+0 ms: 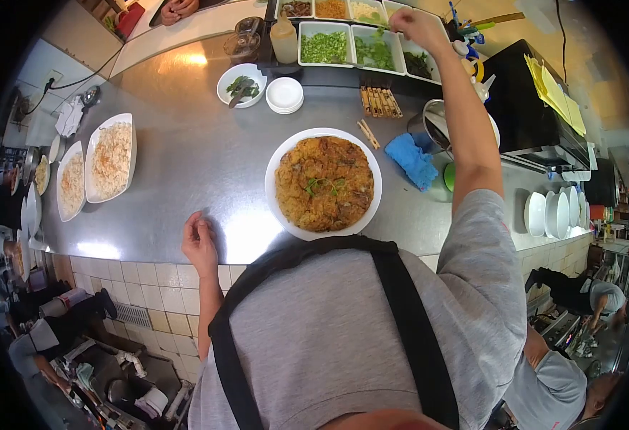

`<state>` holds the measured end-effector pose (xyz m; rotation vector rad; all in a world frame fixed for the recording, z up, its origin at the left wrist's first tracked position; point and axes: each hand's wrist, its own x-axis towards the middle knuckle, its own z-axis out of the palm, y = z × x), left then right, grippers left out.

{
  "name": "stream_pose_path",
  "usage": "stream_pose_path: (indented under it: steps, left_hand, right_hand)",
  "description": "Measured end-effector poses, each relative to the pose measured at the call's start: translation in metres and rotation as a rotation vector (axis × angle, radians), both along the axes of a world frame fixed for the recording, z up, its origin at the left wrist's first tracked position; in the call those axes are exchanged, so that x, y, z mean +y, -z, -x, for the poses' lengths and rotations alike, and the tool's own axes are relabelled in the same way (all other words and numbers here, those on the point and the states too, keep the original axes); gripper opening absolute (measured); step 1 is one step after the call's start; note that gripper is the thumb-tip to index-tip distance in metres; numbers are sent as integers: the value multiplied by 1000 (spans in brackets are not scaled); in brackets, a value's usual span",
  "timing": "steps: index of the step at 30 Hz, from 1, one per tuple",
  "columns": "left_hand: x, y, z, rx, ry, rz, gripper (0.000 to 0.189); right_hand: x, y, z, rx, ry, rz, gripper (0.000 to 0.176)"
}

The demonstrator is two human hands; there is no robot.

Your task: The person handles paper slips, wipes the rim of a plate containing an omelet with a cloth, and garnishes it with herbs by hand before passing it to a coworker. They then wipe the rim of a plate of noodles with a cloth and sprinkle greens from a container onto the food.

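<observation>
A large white plate (274, 210) holds a round, golden-brown dish (326, 204) with a green herb sprig in the middle. My right hand (420, 30) reaches over the topping containers at the back, its fingertips pinched together above the tub of leafy herbs (374, 51). Whatever lies between those fingertips is too small to make out. Left of the plate, my left hand (199, 244) hovers by the counter's front edge, fingers loosely curled in and nothing visible in them. A tub of chopped green pieces (324, 49) is beside the leafy one.
A bowl of herbs (242, 85), stacked small white dishes (284, 94), and rice bowls (111, 159) stand to the left. Clothespins (381, 102), a blue cloth (410, 160) and a metal container (436, 123) lie right. Another person's hands (178, 10) rest across the counter.
</observation>
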<state>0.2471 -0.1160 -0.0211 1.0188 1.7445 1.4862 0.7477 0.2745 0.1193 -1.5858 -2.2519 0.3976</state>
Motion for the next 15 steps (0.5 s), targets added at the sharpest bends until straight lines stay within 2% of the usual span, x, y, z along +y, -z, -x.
stream_pose_path:
  steps: [1, 2, 4, 5, 6, 8, 9, 10, 12, 13, 14, 15]
  left_hand:
    - [-1, -2, -1, 34, 3, 0, 18]
    - [-4, -3, 1, 39, 2, 9, 18]
    - [-2, -4, 0, 15, 10, 20, 18]
    - [-2, -2, -1, 12, 7, 20, 18]
    - [-3, -1, 1, 20, 18, 13, 18]
    - [-1, -4, 1, 32, 31, 5, 18]
    - [-2, -5, 0, 22, 33, 17, 18]
    - [-3, -7, 0, 13, 35, 31, 19]
    - [-3, -6, 3, 18, 36, 25, 18]
    - [-3, -6, 0, 12, 24, 18, 18]
    - [-5, -6, -1, 10, 18, 25, 18]
    - [-5, -7, -1, 30, 23, 17, 18]
  right_hand:
    - [-2, 7, 3, -146, -62, -64, 11]
    - [-4, 12, 2, -140, -63, -55, 11]
    - [-3, 6, -1, -528, -79, 80, 10]
    - [-5, -1, -7, -238, -110, -104, 12]
    - [-6, -5, -7, -238, -111, -104, 12]
    - [-20, -30, 1, 204, 51, -162, 13]
    - [-16, -15, -5, 8, 92, -198, 14]
    - [-21, -12, -4, 9, 92, -196, 14]
    - [-34, -10, -5, -356, 66, 232, 14]
    - [-36, -15, -8, -161, 59, 258, 14]
    - [-39, -16, -9, -165, 53, 265, 14]
    - [-42, -19, -10, -31, 54, 286, 13]
